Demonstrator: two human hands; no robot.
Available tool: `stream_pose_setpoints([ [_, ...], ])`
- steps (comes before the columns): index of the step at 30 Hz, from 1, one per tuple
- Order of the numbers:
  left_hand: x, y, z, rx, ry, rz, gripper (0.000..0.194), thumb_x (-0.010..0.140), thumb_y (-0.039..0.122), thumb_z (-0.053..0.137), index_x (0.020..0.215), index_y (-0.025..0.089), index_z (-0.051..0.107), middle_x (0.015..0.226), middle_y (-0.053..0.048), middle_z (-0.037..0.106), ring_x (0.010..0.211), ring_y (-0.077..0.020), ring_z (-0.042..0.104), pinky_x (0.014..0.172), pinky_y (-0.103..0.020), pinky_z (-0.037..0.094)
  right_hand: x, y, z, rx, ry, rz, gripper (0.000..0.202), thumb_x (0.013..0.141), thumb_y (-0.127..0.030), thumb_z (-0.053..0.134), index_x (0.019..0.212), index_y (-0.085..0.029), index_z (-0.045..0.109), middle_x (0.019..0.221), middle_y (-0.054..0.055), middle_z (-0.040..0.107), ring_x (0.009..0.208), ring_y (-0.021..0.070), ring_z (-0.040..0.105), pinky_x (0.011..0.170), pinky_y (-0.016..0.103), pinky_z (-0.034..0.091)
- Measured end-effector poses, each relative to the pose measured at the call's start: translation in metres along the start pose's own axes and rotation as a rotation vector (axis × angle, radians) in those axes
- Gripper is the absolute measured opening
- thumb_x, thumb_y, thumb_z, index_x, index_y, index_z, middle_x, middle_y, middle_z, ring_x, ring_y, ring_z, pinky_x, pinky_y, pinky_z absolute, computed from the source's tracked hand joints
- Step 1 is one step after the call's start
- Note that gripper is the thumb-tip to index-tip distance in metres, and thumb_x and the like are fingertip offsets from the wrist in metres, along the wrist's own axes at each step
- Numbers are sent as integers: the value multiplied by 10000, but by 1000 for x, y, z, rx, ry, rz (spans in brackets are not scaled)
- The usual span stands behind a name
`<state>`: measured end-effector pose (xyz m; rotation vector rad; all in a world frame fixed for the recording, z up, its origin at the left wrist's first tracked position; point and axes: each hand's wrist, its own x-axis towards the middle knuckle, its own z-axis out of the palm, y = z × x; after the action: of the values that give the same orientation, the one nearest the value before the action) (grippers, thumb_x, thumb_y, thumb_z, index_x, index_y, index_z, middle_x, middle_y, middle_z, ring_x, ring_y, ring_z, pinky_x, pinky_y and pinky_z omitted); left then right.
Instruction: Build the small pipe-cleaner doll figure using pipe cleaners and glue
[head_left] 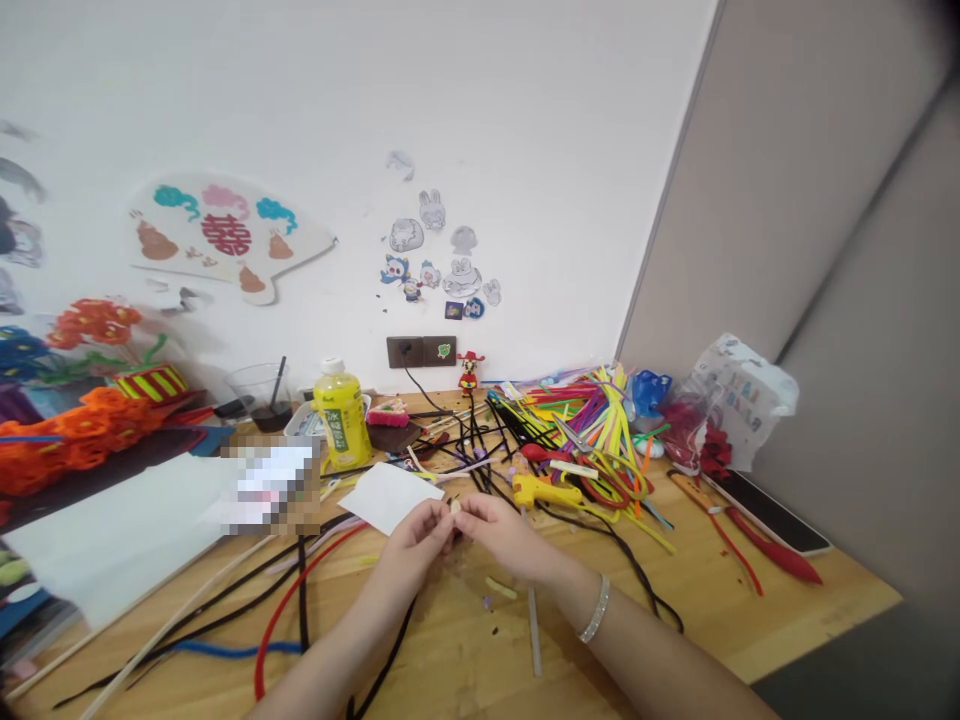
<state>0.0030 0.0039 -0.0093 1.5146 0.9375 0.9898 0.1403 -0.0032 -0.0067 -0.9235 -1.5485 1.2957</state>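
My left hand (420, 532) and my right hand (499, 530) meet over the middle of the wooden table (465, 660). Between their fingertips is a small pale piece (454, 507), pinched from both sides; its exact shape is too small to tell. A white sheet of paper (390, 497) lies just behind my left hand. Close behind my right hand rests a yellow glue gun (547, 491). A translucent stick (534, 630) and a short yellowish strip (501, 588) lie below my hands.
Colourful pipe cleaners (615, 410) are heaped at the back right, with scissors (572, 434) on them. A yellow bottle (343, 418) and a cup (268, 405) stand back left. Orange flowers (90, 430) fill the far left. Red-handled pliers (776, 545) lie right, beside a phone (772, 510).
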Motion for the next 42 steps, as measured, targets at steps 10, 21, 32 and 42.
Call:
stream_pose_setpoints([
  [10, 2, -5, -3, 62, 8, 52, 340, 733, 515, 488, 630, 191, 475, 558, 51, 426, 550, -126, 409, 531, -228, 358, 2, 10, -5, -218, 34, -56, 230, 814, -377, 485, 741, -165, 532, 696, -17, 517, 669, 122, 484, 648, 237, 381],
  [21, 0, -2, -8, 447, 15, 224, 232, 821, 350, 402, 698, 202, 531, 680, -19, 580, 671, -197, 528, 636, -297, 425, 0, 11, -4, -508, 53, -96, 152, 831, -274, 471, 735, -173, 532, 706, -19, 507, 664, 121, 461, 607, 222, 359],
  [32, 4, 10, -23, 571, 176, 222, 244, 798, 362, 371, 594, 229, 384, 559, 43, 411, 556, -168, 422, 527, -261, 349, 4, 2, -23, -649, 262, -154, 82, 750, -114, 521, 715, -163, 576, 729, 8, 563, 712, 140, 502, 651, 250, 386],
  [42, 3, -2, -10, 427, 82, 144, 274, 777, 394, 452, 602, 194, 518, 569, 14, 527, 578, -177, 495, 548, -265, 403, 7, 27, -2, -173, 152, -69, 141, 739, -303, 584, 731, -162, 574, 694, -12, 575, 650, 121, 530, 617, 232, 414],
])
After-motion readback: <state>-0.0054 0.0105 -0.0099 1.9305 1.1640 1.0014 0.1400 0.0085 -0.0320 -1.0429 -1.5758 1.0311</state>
